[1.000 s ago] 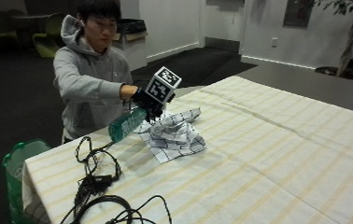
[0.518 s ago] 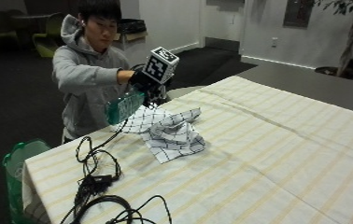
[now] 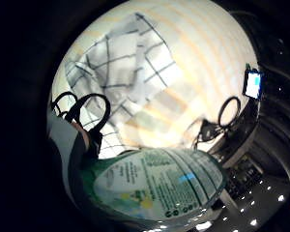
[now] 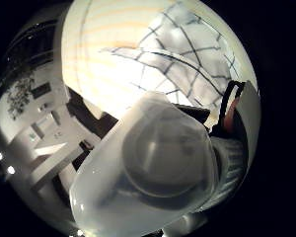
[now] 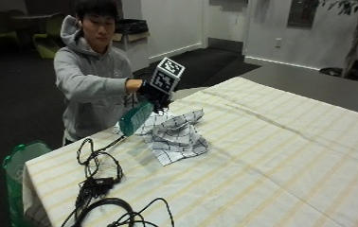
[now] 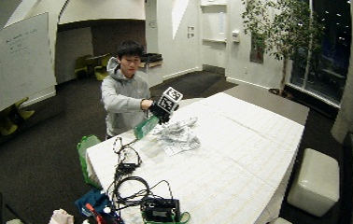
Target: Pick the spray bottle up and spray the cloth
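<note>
My gloved right hand [image 5: 152, 94] grips the green spray bottle [image 5: 135, 118] by its neck and holds it tilted in the air, just above the near edge of the checked cloth [image 5: 176, 132]. The crumpled white cloth with dark grid lines lies on the striped tablecloth [image 5: 273, 156]. In the little finger side palm view the bottle's labelled body [image 3: 154, 186] fills the space close to the palm, with the cloth [image 3: 121, 77] beyond it. The thumb side palm view shows the white spray head [image 4: 158, 168] close up and the cloth [image 4: 187, 64] behind it.
Black cables [image 5: 100, 179] lie coiled on the table's near left part. A green chair back [image 5: 18, 161] stands beside the table's corner. In the wide outside view a black device [image 6: 161, 207] sits at the table's near end.
My hand has lifted the bottle higher off the table and tipped it more, its base swinging out to the left, over the cloth's edge.
</note>
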Available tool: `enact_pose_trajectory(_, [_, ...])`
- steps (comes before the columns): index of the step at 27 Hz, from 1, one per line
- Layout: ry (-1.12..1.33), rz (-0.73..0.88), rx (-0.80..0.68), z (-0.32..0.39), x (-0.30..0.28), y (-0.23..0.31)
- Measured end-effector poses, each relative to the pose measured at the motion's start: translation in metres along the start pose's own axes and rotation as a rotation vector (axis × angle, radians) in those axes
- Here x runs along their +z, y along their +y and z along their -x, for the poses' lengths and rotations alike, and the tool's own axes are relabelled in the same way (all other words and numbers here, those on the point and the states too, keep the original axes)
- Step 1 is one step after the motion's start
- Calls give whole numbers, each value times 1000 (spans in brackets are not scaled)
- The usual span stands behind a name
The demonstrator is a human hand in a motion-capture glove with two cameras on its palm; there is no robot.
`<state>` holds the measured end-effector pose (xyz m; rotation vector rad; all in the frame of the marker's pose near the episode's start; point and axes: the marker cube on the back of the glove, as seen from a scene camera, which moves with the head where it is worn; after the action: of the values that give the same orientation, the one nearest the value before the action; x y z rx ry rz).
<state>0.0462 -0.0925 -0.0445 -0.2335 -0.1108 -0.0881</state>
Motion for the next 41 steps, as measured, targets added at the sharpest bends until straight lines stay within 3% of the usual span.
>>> enact_pose_trajectory(6, [-241, -183, -221, 67, -56, 11])
enact_pose_trajectory(14, [-885, -409, -551, 146, -106, -8])
enact_pose_trajectory(18, [-1121, -586, -529, 160, -112, -65])
enact_pose_trajectory(22, [-1145, -671, -472, 171, -96, -119])
enact_pose_trajectory(31, [-1112, -661, -399, 185, -52, -189])
enact_pose_trajectory(37, [-905, -385, -444, 169, -27, -178])
enact_pose_trajectory(41, [-824, -440, -402, 145, -25, -167])
